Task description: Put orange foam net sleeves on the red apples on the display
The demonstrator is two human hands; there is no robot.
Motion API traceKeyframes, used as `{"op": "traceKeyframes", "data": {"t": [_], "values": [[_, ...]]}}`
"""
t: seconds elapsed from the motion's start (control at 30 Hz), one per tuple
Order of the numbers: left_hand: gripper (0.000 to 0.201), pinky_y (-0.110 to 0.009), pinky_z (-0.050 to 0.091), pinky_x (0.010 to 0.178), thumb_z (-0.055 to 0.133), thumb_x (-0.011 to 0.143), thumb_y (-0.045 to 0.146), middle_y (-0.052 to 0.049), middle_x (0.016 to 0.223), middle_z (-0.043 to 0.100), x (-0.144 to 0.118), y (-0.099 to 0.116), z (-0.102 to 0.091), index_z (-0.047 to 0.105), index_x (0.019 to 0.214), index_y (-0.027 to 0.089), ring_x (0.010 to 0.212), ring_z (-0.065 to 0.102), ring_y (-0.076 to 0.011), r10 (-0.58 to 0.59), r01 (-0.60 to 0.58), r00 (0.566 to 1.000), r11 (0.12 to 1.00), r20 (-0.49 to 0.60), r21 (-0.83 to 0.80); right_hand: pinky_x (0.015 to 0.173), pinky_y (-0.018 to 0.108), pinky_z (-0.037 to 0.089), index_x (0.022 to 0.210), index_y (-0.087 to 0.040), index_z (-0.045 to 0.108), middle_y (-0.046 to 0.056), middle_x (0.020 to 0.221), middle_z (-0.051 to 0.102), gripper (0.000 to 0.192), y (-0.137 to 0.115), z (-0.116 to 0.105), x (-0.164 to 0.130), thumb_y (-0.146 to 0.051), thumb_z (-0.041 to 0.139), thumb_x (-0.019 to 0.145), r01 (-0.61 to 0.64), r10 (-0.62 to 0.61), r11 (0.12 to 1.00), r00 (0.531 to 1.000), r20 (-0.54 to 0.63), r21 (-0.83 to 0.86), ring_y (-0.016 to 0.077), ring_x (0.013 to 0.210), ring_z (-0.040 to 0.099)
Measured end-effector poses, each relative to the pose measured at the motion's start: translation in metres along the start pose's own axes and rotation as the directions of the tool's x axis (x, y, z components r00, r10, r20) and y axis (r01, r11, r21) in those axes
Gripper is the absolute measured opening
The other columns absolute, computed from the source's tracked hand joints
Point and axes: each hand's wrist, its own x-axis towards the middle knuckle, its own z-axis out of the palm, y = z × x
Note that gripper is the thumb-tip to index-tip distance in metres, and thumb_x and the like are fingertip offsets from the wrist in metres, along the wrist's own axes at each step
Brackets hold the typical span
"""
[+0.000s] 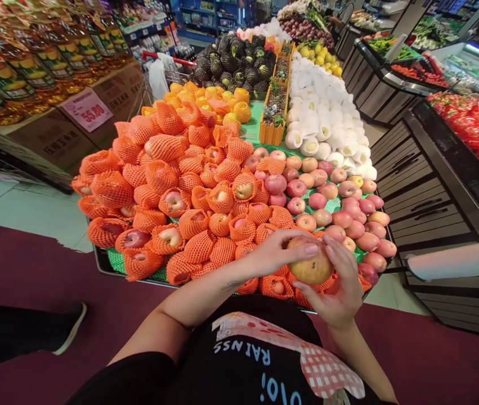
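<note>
Between my two hands I have a yellowish-red apple [312, 265] with a small dark spot on its near side. My left hand [279, 250] grips it from the left, thumb lying across the top. From the right, my right hand [343, 281] curls its fingers round the same apple, its thumb underneath. The apple is above the front edge of the fruit stand. Just beyond it lie loose red apples [343, 218] on green matting. To the left is a heap of fruit in orange foam nets [199, 219].
White foam-netted fruit [323, 107] and dark netted fruit [234, 62] fill the back of the stand. An orange planter box [273, 134] divides them. Oil bottles [45, 62] stand left. A person's leg and shoe [70, 332] show lower left. A pale pole [454, 259] juts in at right.
</note>
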Motion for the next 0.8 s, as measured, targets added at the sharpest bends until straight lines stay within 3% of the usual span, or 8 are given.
{"op": "traceKeyframes", "data": {"t": [0.37,0.47,0.53,0.6,0.67,0.8], "values": [[0.057,-0.039,0.052,0.094,0.069,0.083,0.068,-0.01,0.107,0.074,-0.003,0.008,-0.002,0.076,0.104,0.016,0.103,0.067,-0.0257,0.024,-0.025,1.0,0.999,0.015,0.026,0.1,0.06,0.056,0.148,-0.027,0.049,0.013,0.131,0.067,0.075,-0.004,-0.003,0.004,-0.049,0.08,0.083,0.011,-0.011,0.999,1.0,0.012,-0.038,0.0362,0.121,0.066],[0.051,-0.041,0.052,0.096,0.067,0.087,0.062,-0.011,0.113,0.074,0.003,-0.004,-0.005,0.074,0.11,0.017,0.107,0.067,-0.0276,0.018,-0.018,1.0,0.998,0.003,0.056,0.102,0.061,0.055,0.147,-0.029,0.048,0.013,0.132,0.067,0.073,0.003,0.001,0.0,-0.047,0.08,0.084,-0.036,0.041,0.996,0.998,0.054,-0.087,0.0359,0.122,0.065],[0.048,-0.042,0.05,0.1,0.069,0.087,0.057,-0.011,0.117,0.072,0.009,-0.023,-0.01,0.072,0.114,0.018,0.11,0.066,-0.0284,0.048,-0.024,0.994,0.975,-0.103,0.221,0.107,0.06,0.052,0.148,-0.029,0.046,0.011,0.136,0.066,0.07,0.013,0.005,-0.011,-0.04,0.078,0.087,-0.091,0.106,0.987,0.988,0.112,-0.134,0.0345,0.128,0.062],[0.051,-0.044,0.048,0.103,0.074,0.084,0.055,-0.011,0.12,0.069,0.013,-0.049,-0.017,0.069,0.121,0.02,0.111,0.064,-0.0295,0.107,0.037,0.961,0.863,-0.254,0.503,0.112,0.059,0.048,0.151,-0.029,0.044,0.011,0.141,0.065,0.067,0.026,0.01,-0.028,-0.035,0.073,0.091,-0.174,0.207,0.967,0.962,0.18,-0.186,0.0327,0.134,0.058],[0.064,-0.046,0.05,0.098,0.075,0.081,0.056,-0.012,0.121,0.065,0.015,-0.08,-0.024,0.063,0.133,0.021,0.108,0.063,-0.0312,0.128,0.154,0.94,0.669,-0.317,0.727,0.113,0.06,0.046,0.154,-0.027,0.04,0.012,0.144,0.062,0.068,0.038,0.012,-0.052,-0.036,0.07,0.094,-0.263,0.31,0.94,0.924,0.225,-0.217,0.0323,0.138,0.054],[0.072,-0.049,0.046,0.102,0.072,0.087,0.049,-0.016,0.129,0.058,0.013,-0.13,-0.032,0.049,0.149,0.02,0.118,0.056,-0.0337,0.108,0.09,0.985,0.351,-0.136,0.932,0.108,0.059,0.051,0.151,-0.025,0.045,0.013,0.143,0.063,0.059,0.049,0.011,-0.103,-0.039,0.065,0.096,-0.381,0.435,0.895,0.86,0.266,-0.232,0.0327,0.134,0.056]]}}
